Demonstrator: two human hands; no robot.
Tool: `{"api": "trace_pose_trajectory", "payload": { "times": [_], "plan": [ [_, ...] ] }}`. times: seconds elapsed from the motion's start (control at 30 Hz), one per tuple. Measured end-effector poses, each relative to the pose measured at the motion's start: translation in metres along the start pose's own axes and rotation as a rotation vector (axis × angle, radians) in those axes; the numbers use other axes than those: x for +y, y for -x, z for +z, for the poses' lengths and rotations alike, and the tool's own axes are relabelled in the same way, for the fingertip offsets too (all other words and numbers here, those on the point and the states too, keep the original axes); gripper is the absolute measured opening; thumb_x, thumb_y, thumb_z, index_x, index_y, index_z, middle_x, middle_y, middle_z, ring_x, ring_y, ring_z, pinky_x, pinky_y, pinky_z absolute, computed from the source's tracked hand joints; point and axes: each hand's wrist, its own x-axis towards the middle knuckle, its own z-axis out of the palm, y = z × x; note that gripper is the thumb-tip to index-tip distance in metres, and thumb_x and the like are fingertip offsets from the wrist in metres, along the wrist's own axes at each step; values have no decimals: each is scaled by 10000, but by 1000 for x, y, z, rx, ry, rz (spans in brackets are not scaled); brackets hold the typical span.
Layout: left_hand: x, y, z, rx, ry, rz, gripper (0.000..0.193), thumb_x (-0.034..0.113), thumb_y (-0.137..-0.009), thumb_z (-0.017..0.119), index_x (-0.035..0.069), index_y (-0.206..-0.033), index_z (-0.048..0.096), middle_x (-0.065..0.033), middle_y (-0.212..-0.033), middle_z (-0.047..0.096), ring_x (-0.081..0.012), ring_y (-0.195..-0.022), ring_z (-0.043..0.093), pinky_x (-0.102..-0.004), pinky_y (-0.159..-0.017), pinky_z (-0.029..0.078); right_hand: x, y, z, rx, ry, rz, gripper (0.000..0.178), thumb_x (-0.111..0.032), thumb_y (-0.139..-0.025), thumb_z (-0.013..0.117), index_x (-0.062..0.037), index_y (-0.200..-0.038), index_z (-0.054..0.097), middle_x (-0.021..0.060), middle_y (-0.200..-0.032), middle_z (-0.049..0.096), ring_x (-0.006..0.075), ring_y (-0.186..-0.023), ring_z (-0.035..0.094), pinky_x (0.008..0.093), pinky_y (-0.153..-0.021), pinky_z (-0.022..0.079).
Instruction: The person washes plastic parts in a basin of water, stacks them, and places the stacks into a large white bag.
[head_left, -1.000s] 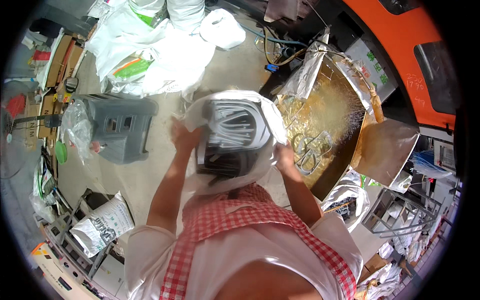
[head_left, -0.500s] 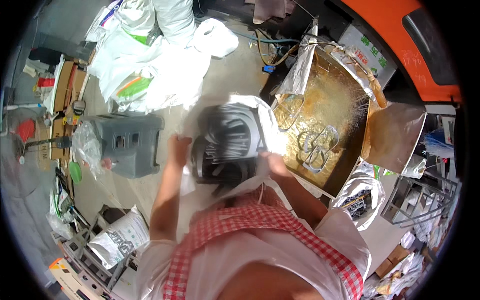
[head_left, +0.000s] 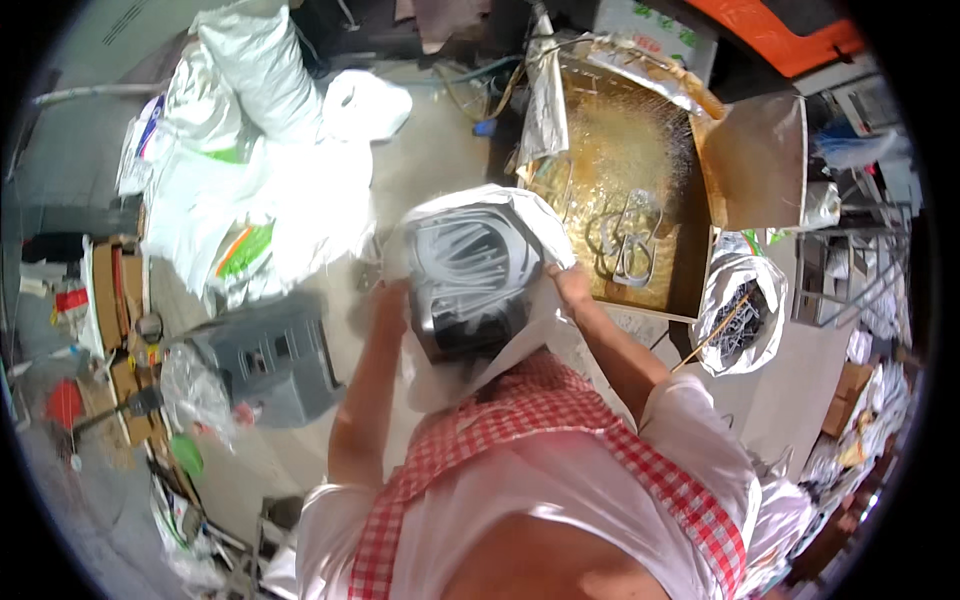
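Note:
A white sack (head_left: 548,226) stands open in front of me, full of grey curved parts (head_left: 475,262) that look like moulded plastic. At its right rim my right hand (head_left: 570,285) is closed on the sack's edge. My left hand (head_left: 392,298) grips the sack's left side; it is blurred and its fingertips are hidden. Darker parts show at the near side inside the sack. Just right of it, a brown-stained bin (head_left: 625,130) holds a few similar looped grey parts (head_left: 633,250).
A grey plastic crate (head_left: 275,355) lies to the left. White stuffed sacks (head_left: 265,75) are piled at the far left. Right of me stands another white sack (head_left: 765,350) with small dark parts and a thin stick (head_left: 712,335). An orange machine panel (head_left: 770,35) is at the far right.
My view has turned, so the bin and piled sacks appear further left. The sack between my hands appears more upright, with its white rim and grey parts showing more clearly. Both hands stay at its sides.

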Motion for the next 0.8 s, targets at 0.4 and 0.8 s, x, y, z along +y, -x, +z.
{"api": "trace_pose_trajectory", "payload": {
  "times": [0.4,0.8],
  "plan": [
    [26,16,3,-254,-183,372,350,108,-734,637,-54,-1025,531,-82,-887,597,-145,-767,547,-274,-677,438,-15,109,18,546,449,-692,553,-139,-689,676,-55,-1175,426,175,-1095,519,361,-975,500,392,-860,398],
    [34,104,27,225,-1098,1280,667,187,-703,635,49,-1288,344,-215,-1359,228,-407,-1244,206,-516,-1002,182,35,174,24,145,49,-760,159,-127,-751,585,-44,-887,597,150,-856,606,326,-798,576,387,-718,462]
  ]
}}
